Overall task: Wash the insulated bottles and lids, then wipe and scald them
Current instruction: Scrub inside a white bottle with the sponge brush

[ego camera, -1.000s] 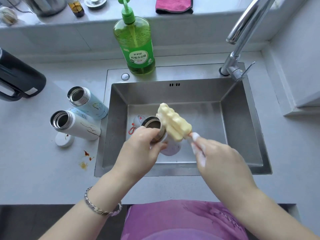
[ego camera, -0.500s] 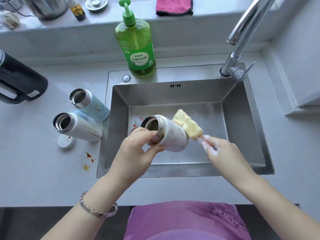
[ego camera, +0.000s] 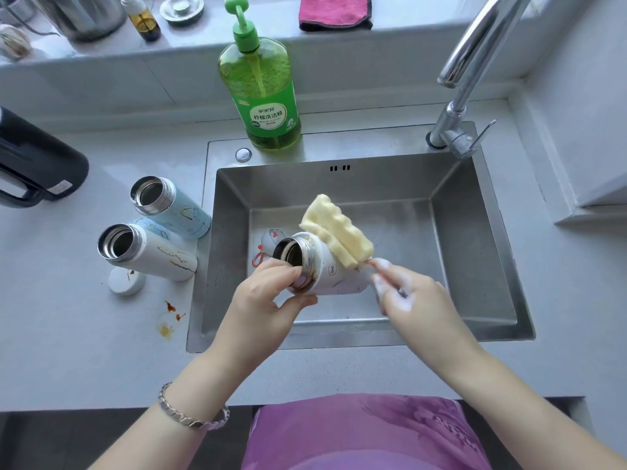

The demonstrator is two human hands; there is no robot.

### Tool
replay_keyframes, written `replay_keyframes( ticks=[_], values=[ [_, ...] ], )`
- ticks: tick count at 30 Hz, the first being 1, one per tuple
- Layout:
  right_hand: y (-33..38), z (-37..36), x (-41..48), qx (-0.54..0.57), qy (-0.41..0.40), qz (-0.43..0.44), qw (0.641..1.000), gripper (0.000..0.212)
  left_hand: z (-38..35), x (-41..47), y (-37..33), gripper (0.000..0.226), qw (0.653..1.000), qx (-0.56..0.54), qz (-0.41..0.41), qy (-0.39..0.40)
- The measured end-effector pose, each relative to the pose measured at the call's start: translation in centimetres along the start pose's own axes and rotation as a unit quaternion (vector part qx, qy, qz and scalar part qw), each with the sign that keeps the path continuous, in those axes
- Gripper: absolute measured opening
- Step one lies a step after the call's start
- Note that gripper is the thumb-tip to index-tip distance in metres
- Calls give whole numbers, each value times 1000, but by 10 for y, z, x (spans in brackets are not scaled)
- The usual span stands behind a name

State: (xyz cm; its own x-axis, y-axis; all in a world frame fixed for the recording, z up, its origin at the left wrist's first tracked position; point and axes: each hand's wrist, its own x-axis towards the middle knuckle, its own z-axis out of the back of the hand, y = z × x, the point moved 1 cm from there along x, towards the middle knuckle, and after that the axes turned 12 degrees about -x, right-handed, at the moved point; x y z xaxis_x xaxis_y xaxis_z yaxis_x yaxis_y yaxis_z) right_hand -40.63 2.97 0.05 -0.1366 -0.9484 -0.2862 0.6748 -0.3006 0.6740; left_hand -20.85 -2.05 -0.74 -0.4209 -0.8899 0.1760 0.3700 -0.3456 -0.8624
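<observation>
Over the steel sink [ego camera: 475, 239], my left hand [ego camera: 264, 307] grips the stained steel neck of a white insulated bottle [ego camera: 334, 276], which lies on its side with its mouth to the left. My right hand [ego camera: 410, 300], covered in foam, holds the handle of a yellow sponge brush [ego camera: 336, 232] whose head rests on the bottle's upper side. A white lid with a red loop [ego camera: 268, 245] lies in the sink behind the bottle. An open light-blue bottle [ego camera: 169, 208] and an open white bottle [ego camera: 146, 252] lie on the counter to the left, with a white lid [ego camera: 126, 281] beside them.
A green dish-soap pump bottle [ego camera: 261, 96] stands behind the sink. The faucet [ego camera: 475, 62] arches over the back right. A black kettle [ego camera: 34, 164] sits far left. A pink cloth [ego camera: 334, 11] lies on the sill. Brown stains [ego camera: 169, 317] mark the counter.
The sponge brush slid down along the bottle's side, then back up toward its neck. My left hand kept hold of the bottle, which tilted slightly.
</observation>
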Motion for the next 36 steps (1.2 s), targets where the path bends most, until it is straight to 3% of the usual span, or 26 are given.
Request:
replay_keyframes(
  ticks=[2, 3, 5, 8, 12, 17, 22, 24, 27, 31, 33, 36],
  values=[
    [-19, -3, 12, 34, 9, -88, 995, 25, 0, 1, 1, 30, 1000, 6, -6, -4],
    [-24, -2, 17, 109, 34, -162, 980, 25, -1, 1, 2, 32, 1000, 4, -5, -5],
    [-24, 0, 22, 286, 94, -262, 917, 29, -1, 2, 4, 29, 1000, -22, 12, -4],
    [-19, 0, 26, 423, 184, -240, 854, 34, -4, 6, 5, 19, 998, -40, 1, 48],
    [-20, -4, 28, 482, 217, -231, 817, 30, -5, 13, 7, 22, 991, -31, 30, 123],
    [-25, -4, 25, 512, 215, -187, 810, 45, 7, 22, -8, 47, 983, -108, 81, 124],
    [-17, -4, 23, 471, 123, -239, 840, 15, 2, 26, -21, 52, 974, -162, 105, 117],
    [-17, -6, 23, 461, 106, -238, 848, 30, -3, 26, -23, 56, 970, -177, 145, 88],
    [-19, -9, 16, 453, 161, -227, 847, 55, -7, 24, -20, 56, 967, -173, 185, 31],
    [-22, -11, 9, 479, 252, -237, 806, 43, -10, 16, -19, 54, 978, -157, 139, -16],
    [-24, -12, 10, 513, 260, -225, 786, 48, -10, 13, -19, 51, 979, -168, 112, 2],
    [-24, -11, 14, 519, 226, -180, 805, 64, -8, 10, -20, 50, 976, -163, 135, 54]
  ],
)
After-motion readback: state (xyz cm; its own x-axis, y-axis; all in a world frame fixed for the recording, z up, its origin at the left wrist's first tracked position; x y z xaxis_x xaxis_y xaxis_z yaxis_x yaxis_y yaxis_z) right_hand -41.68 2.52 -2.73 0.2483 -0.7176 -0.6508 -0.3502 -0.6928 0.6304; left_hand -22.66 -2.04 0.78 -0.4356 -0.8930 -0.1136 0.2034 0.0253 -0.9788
